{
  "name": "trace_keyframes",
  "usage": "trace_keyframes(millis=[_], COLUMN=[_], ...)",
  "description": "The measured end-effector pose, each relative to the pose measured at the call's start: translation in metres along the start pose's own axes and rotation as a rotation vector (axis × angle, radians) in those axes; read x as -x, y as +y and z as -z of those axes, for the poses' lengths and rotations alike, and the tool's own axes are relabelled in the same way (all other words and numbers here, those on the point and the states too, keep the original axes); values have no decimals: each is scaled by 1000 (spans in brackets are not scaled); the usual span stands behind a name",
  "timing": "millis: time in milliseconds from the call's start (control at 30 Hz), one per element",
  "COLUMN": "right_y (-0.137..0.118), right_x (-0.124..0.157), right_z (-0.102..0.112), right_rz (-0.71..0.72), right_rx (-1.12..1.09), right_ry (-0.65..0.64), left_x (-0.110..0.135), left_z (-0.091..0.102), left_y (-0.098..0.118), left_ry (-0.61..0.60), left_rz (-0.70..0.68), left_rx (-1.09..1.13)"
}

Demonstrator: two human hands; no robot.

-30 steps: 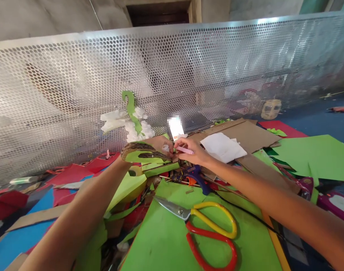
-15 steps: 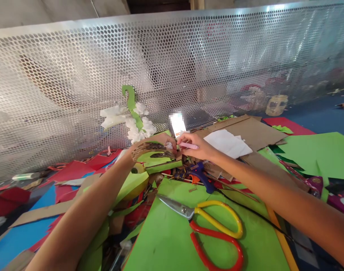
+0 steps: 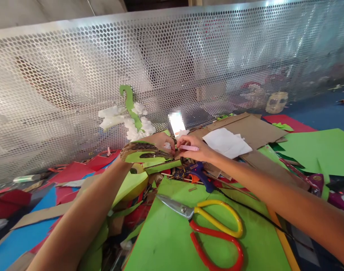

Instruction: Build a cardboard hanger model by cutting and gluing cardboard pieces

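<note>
My left hand (image 3: 161, 140) is closed on one end of a curved green cardboard piece (image 3: 140, 147) with a rough brown edge. The piece reaches back over my wrist. A bit of white material (image 3: 167, 145) shows by those fingers. Close beside it, my right hand (image 3: 201, 149) pinches a pink stick (image 3: 190, 148), perhaps a crayon; its left end is partly hidden by the fingers. Below the hands lies a blue glue gun (image 3: 202, 177) with an orange part and a black cord. Scissors (image 3: 188, 212) with yellow and red handles lie nearer to me.
Green sheet (image 3: 160, 233) lies under the scissors. A lit phone screen (image 3: 177, 124) stands behind the hands, before a perforated metal panel (image 3: 104, 67). White tissue (image 3: 226, 143) rests on brown cardboard (image 3: 253, 130). Red and blue scraps (image 3: 42, 220) cover the left; a jar (image 3: 276, 102) stands back right.
The curved green piece has swung a little to the left over my left wrist. My left hand has turned slightly. The right hand keeps its pinch on the pink stick, almost in the same place.
</note>
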State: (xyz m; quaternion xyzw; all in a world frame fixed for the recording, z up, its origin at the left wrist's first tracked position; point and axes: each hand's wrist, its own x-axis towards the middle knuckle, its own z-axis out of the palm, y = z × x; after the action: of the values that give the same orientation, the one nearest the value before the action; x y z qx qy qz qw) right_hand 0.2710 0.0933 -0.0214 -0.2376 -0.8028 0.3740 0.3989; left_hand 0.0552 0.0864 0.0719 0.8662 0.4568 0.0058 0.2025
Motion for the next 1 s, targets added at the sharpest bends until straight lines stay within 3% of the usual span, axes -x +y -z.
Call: trace_keyframes(millis=[267, 700, 1000], right_y=[3, -5, -12], right_x=[-1, 2, -1], right_z=[-2, -1, 5], right_rz=[-8, -57, -25], right_rx=[-62, -19, -15], right_ry=[-1, 5, -12], left_x=[4, 4, 9], left_z=[2, 0, 8], left_y=[12, 9, 32], left_ry=[-78, -95, -155], left_rz=[20, -20, 3], left_rx=[-37, -63, -41])
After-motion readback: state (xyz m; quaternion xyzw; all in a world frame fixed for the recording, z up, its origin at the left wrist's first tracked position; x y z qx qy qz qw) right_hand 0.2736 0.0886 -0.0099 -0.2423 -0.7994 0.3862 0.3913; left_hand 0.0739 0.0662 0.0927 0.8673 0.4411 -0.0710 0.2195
